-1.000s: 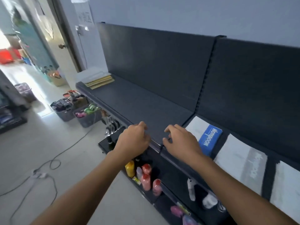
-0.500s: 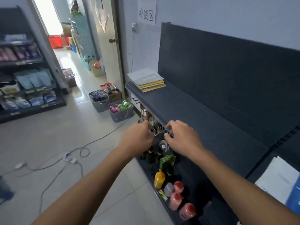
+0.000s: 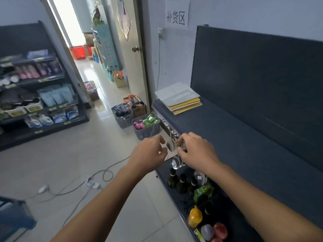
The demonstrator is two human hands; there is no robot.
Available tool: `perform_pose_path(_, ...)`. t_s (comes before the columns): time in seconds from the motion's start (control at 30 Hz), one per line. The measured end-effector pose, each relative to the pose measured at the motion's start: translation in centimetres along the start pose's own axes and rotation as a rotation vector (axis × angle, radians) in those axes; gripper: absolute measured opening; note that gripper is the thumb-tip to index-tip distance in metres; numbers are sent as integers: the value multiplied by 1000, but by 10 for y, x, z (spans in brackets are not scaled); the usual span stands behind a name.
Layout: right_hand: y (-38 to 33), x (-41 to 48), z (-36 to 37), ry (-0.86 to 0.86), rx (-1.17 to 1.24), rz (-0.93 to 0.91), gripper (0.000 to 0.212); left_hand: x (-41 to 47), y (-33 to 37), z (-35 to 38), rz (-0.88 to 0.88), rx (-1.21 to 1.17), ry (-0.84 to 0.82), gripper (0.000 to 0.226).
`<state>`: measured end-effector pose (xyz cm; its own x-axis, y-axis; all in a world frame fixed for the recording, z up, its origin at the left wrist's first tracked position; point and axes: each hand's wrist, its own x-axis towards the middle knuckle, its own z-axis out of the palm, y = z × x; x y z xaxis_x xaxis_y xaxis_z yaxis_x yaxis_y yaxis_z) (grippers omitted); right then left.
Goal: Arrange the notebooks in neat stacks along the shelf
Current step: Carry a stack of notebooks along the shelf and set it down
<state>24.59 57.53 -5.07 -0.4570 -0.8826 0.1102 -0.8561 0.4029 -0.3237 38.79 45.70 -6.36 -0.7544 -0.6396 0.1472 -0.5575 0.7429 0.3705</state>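
The step in hand looks like the walk along the shelf (image 3: pixel 244 154) to fetch more stock: the notebook stack (image 3: pixel 180 98), white covers over yellow ones, lies at the far left end of the shelf, against the back panel and well apart from both hands. The left hand (image 3: pixel 150 151) and the right hand (image 3: pixel 194 151) hang close together over the shelf's front edge, above the bottles (image 3: pixel 181 184) on the lower tier. The fingers of each are loosely curled and pinch nothing, and neither hand touches the shelf as far as can be told. The next move likely calls for stepping closer, spreading the fingers and taking the stack by both sides so that the covers stay squared. The pile already overhangs the end slightly, so a one-sided pull could fan it out. Compared with a second ago, the view has swung left. The white and blue notebooks laid out at the right end have gone out of sight, and the stack by the door now sits nearer the middle. The hands keep the same paired, empty pose out in front.
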Motion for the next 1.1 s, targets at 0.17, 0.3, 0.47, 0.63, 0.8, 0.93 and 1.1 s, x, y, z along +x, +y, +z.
perform_pose_path(0.17,14,64,9,31,22,8,21,61,-25,-2,4,8,-17,26)
perform_pose_path(0.3,20,105,14,35,13,33,19,97,-47,-6,9,-6,-19,24)
perform_pose_path(0.47,18,154,25,29,14,85,19,139,-80,-6,8,-30,-36,24)
perform_pose_path(0.63,4,203,44,-4,14,143,22,182,-123,-2,32,-56,-56,23)
perform_pose_path(0.8,-11,250,61,31,15,258,24,237,-163,-4,128,-83,-116,23)
perform_pose_path(0.93,-21,280,68,50,13,399,26,281,-185,-13,266,-109,-125,21)
perform_pose_path(1.1,-21,298,69,120,24,501,24,331,-193,-15,385,-106,-181,19)
